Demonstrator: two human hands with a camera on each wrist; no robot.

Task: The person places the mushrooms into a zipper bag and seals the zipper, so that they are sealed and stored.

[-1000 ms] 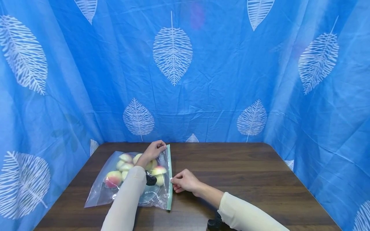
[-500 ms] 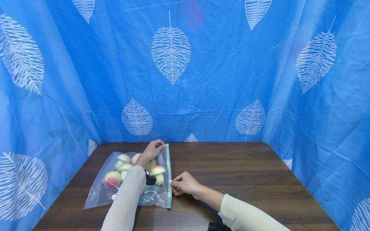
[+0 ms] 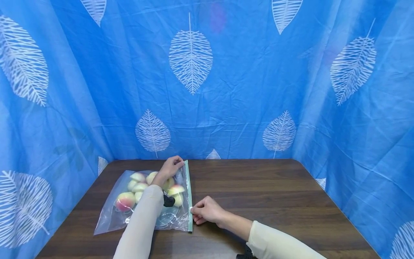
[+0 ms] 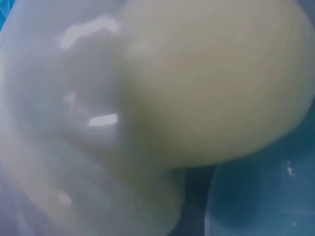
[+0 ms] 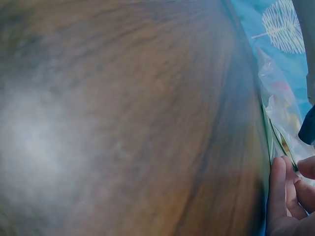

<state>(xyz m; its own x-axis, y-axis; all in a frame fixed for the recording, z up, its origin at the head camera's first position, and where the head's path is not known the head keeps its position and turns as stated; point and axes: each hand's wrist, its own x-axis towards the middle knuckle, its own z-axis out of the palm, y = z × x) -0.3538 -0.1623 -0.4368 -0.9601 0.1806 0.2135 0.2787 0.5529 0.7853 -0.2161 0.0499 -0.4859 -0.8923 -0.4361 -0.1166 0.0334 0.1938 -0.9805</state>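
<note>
A clear zip bag (image 3: 108, 217) lies flat at the left of the table, holding several peach-like fruits (image 3: 125, 201), some of them apparently cut pieces. Its green zip strip (image 3: 189, 190) runs along the right side. My left hand (image 3: 169, 168) reaches across the bag and pinches its far corner beside the strip. Lower on the strip, thumb and forefinger of my right hand (image 3: 208, 211) pinch a small white slider (image 3: 191, 208). In the left wrist view, a pale yellow fruit (image 4: 221, 78) shows close up through the plastic. My right fingers (image 5: 278, 182) appear at the strip in the right wrist view.
A clear round dish (image 3: 168, 217) shows inside the bag's near right part. The dark wooden table (image 3: 258, 194) extends to the right. Blue leaf-patterned cloth (image 3: 239, 90) hangs around its back and sides. Black wrist cameras sit at both sleeves.
My right hand has moved nearer along the zip strip, the white slider between its fingers. My left hand keeps its pinch at the far corner.
</note>
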